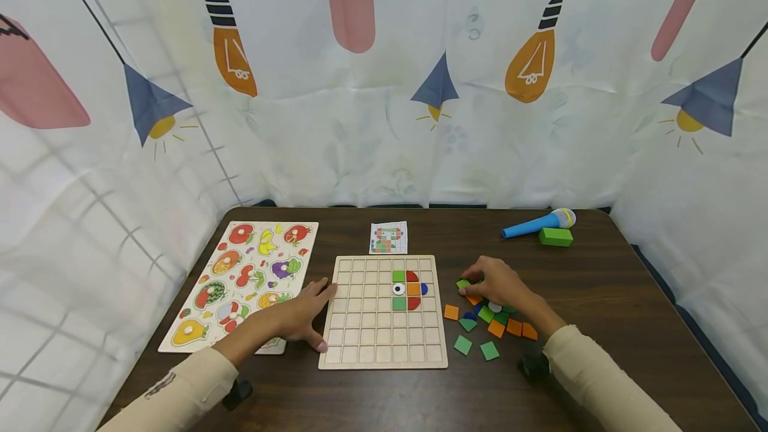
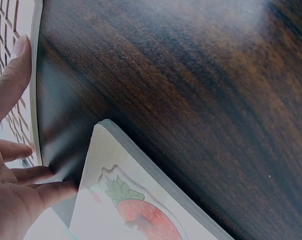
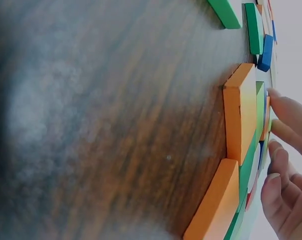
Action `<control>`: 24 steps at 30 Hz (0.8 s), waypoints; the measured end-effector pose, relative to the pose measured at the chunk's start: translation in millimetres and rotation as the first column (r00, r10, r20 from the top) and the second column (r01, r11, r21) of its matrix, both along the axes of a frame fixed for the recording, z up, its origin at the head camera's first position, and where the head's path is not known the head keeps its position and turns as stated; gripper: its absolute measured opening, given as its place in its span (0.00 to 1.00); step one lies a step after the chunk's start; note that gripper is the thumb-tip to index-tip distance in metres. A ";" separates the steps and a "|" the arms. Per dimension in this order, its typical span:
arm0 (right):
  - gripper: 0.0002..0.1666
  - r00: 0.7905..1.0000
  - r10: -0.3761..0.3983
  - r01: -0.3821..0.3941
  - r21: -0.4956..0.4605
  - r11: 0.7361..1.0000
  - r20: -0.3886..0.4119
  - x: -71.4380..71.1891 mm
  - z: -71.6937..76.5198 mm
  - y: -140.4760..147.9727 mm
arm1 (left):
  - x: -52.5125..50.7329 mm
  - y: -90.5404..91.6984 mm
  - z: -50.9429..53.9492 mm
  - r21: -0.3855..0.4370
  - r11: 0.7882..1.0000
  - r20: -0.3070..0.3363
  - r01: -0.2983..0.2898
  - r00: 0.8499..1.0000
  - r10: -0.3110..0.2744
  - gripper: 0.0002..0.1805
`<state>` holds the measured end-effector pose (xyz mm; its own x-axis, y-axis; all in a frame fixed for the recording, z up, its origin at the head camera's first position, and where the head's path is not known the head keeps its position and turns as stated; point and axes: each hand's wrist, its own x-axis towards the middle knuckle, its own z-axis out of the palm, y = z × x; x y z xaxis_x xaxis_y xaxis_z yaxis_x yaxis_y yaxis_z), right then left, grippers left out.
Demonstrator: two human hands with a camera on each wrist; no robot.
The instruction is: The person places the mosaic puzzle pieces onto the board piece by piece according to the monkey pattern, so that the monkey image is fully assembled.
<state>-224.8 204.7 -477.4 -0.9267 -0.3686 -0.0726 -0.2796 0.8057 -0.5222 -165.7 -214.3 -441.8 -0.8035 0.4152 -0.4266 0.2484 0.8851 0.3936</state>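
My left hand (image 1: pixel 303 312) rests at the left edge of a wooden grid board (image 1: pixel 358 337), fingers spread and thumb touching the rim near the lower corner. On the board sit green, orange, red and blue pieces around a white eye piece (image 1: pixel 399 289). My right hand (image 1: pixel 501 283) is over a loose pile of tiles to the right of the board, pinching a light green tile (image 1: pixel 462 283) between thumb and finger. Below it lie orange tiles (image 1: pixel 496 329), green tiles (image 1: pixel 489 351) and some blue and white pieces, partly covered by the hand.
Left of the grid board lies a fruit puzzle board (image 1: pixel 201 315). A small pattern card (image 1: pixel 389 238) lies behind the grid board. At the back right are a blue toy microphone (image 1: pixel 534 225) and a green block (image 1: pixel 556 237). A printed curtain (image 1: pixel 384 139) hangs behind the table.
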 end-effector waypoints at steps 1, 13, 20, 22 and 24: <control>0.18 1.000 0.002 -0.002 -0.001 1.000 -0.001 0.0 0.0 0.1 | 0.1 0.0 0.0 0.001 1.000 0.001 0.000 1.000 0.000 0.63; 0.18 1.000 -0.016 0.015 0.020 1.000 0.002 -0.8 1.0 0.5 | -0.1 0.1 -1.1 -0.002 1.000 -0.004 -0.001 1.000 0.001 0.63; 0.19 0.998 -0.048 0.047 0.028 0.999 0.041 0.1 4.1 -0.3 | 0.2 0.2 -0.5 -0.007 1.000 -0.003 0.004 1.000 -0.004 0.63; 0.19 0.998 -0.054 0.052 0.032 0.998 0.045 -0.1 4.5 -0.6 | 0.0 0.1 -0.4 -0.010 1.000 -0.004 0.005 1.000 -0.005 0.63; 0.19 0.997 -0.060 0.058 0.041 0.997 0.043 -0.3 4.9 -1.1 | -0.1 0.1 -0.5 -0.012 1.000 -0.003 0.004 1.000 -0.005 0.63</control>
<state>-225.1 203.6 -472.5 -0.9423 -0.3096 -0.1276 -0.2083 0.8404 -0.5004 -165.8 -214.2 -442.3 -0.8030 0.4138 -0.4288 0.2537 0.8885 0.3824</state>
